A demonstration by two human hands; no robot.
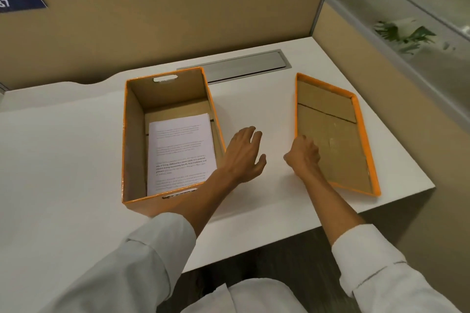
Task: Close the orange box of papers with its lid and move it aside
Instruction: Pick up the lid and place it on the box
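Note:
The orange box (134, 134) stands open on the white desk, left of centre, with a stack of printed papers (180, 150) lying on its bottom. Its orange lid (330, 129) lies upside down to the right, brown inside facing up. My left hand (244, 152) hovers with fingers spread between box and lid, just right of the box's right wall, holding nothing. My right hand (304, 151) is at the lid's left rim, fingers curled over the edge and touching it; the lid still rests flat on the desk.
The white desk (63, 160) ends close to the lid's right and near corners. A grey metal cable tray cover (244, 65) is set in the desk behind the box. Beige partition walls (165, 28) close off the back and right.

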